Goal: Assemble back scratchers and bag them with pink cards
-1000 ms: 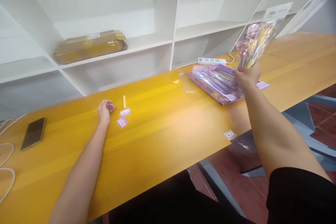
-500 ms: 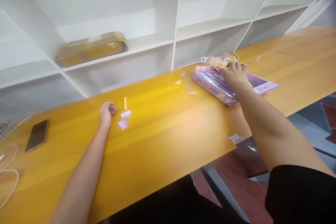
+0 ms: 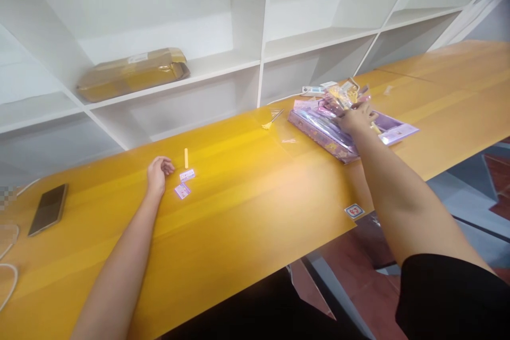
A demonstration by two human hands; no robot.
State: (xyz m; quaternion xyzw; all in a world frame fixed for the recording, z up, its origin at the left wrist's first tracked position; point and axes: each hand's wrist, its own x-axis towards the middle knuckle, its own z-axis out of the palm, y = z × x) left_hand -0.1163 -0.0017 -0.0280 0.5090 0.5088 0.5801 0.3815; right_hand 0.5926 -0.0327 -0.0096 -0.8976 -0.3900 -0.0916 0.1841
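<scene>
My left hand [image 3: 159, 174] rests on its side on the yellow wooden table, empty, its fingers loosely bent. Just right of it lie a small yellow strip [image 3: 186, 158] and two small purple-and-white cards [image 3: 183, 190]. Across the table, my right hand [image 3: 358, 118] is over an open purple patterned box [image 3: 324, 138]. Its fingers are curled around part of a clear plastic packet with yellow pieces [image 3: 341, 96], which stands up above the box; the thumb's grip is hidden. Shiny wrapped items [image 3: 319, 119] fill the box's left side.
A yellow-tipped tool [image 3: 273, 119] lies left of the box, near a scrap of clear plastic [image 3: 289, 141]. A power strip [image 3: 313, 91] sits behind it. At far left are a phone [image 3: 48, 210] and white cable. A taped carton [image 3: 133, 74] stands on the white shelf.
My right hand has sunk lower into the box, and the packets by it now stand higher and more in view. My left hand stays resting. The whole view has shifted slightly.
</scene>
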